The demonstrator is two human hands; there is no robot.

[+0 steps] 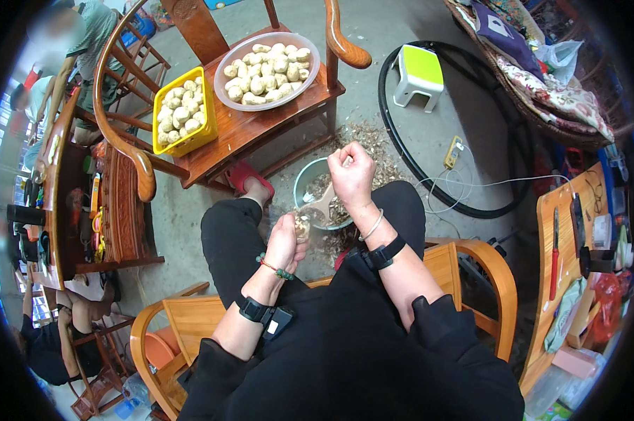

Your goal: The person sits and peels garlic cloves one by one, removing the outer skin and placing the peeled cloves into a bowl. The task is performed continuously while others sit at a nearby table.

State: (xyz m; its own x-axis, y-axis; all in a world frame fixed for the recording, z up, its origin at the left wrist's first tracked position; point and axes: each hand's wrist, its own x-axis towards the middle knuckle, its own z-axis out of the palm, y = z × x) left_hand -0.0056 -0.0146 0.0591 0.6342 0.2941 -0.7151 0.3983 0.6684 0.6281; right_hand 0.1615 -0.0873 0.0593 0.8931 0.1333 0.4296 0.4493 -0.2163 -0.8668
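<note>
My left hand (286,239) is closed round a pale, brown-flecked lump (301,227) above my left knee. My right hand (352,171) is raised in a loose fist over a round tub (298,181); whether anything is inside its fingers cannot be made out. The tub, on the floor between my knees, contains brown and whitish scraps, with a pinkish-beige strip across it. On a wooden armchair's seat (253,137) stand a translucent oval basin (219,87) of pale, rounded root-like pieces (269,76) and a yellow plastic basket (182,149) of similar pieces.
Scraps litter the floor (372,142) beyond the tub. A green-topped stool (421,68), coiled black hose (396,137) and power strip (453,152) lie to the right. A wooden board (546,273) holds a red-handled knife (554,263). Several people are at the left.
</note>
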